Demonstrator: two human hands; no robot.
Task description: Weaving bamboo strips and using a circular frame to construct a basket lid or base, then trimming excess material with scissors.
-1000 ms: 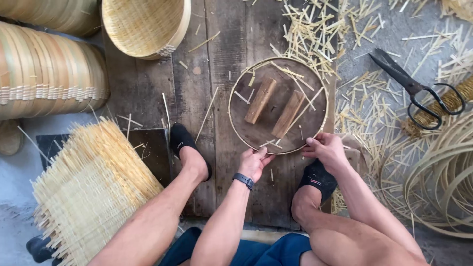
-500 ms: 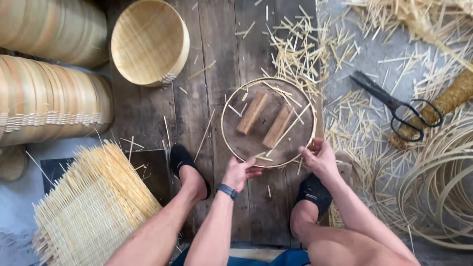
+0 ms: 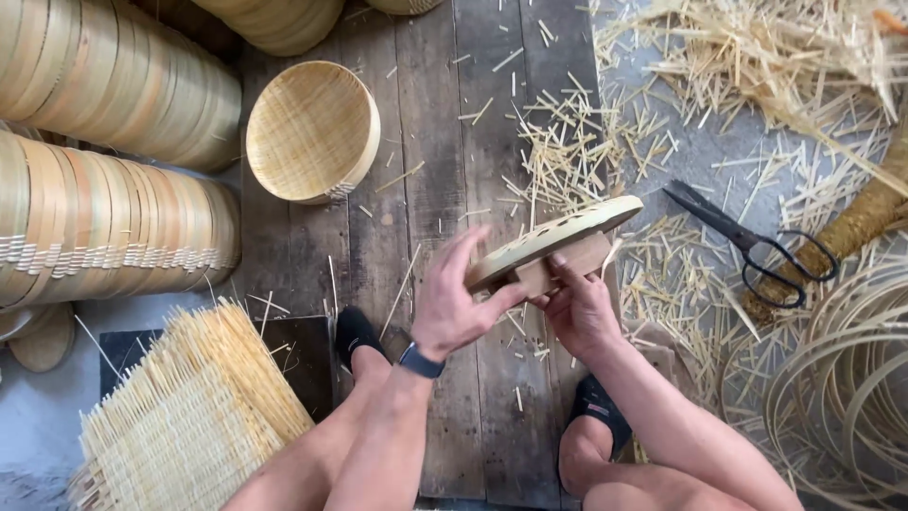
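I see the round bamboo frame (image 3: pixel 553 241) lifted off the planks, tilted edge-on to the camera, near frame centre, with a wooden block (image 3: pixel 566 267) tucked under its rim. Left hand (image 3: pixel 454 303) clamps the frame's lower end at 7 o'clock of it, thumb on the rim, fingers spread behind. Right hand (image 3: pixel 579 308) sits directly below, 6 o'clock, fingers closed on the block. Both hands touch the piece and nearly meet each other. Under it: the dark plank floor (image 3: pixel 426 189), littered with cut bamboo slivers (image 3: pixel 567 151), thickest at 12 o'clock of the frame. Black scissors (image 3: pixel 747 241) lie at 3 o'clock, well apart, blades pointing at the frame. Coiled bamboo hoops (image 3: pixel 842 378) at 4 o'clock. A finished shallow woven basket (image 3: pixel 312 131) leans at 10 o'clock, near the stacked basket rolls (image 3: pixel 113 151) along the left edge. A woven mat (image 3: pixel 189 416) lies at 8 o'clock by the left foot. Both feet in dark sandals (image 3: pixel 355 333) flank the work; nothing sits between hands and frame.
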